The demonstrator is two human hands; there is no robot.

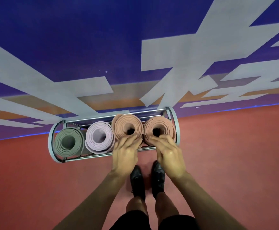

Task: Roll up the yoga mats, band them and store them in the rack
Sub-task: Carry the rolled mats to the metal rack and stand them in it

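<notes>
1. The storing step is in hand. A metal rack (50, 141) stands on the red floor (35, 180) at 12 o'clock from the person's shoes (137, 178), close against the blue-and-grey wall (85, 39).
2. Four rolled mats stand on end in the rack. From 9 o'clock to 3 o'clock they are the green mat (68, 141), lilac mat (100, 136), left peach mat (127, 123) and right peach mat (158, 127).
3. The left hand (125, 151) rests on the 6 o'clock rim of the left peach mat, and the right hand (168, 151) rests likewise on the right peach mat. Though blurred, each grip looks apart, with fingers stretched over the spiral and clamped on nothing.
4. No bands can be seen from above.
5. The task seems nearly finished. The next move likely calls for an even downward press to seat both peach mats, then lifting off straight so the coils are not dragged loose.
</notes>
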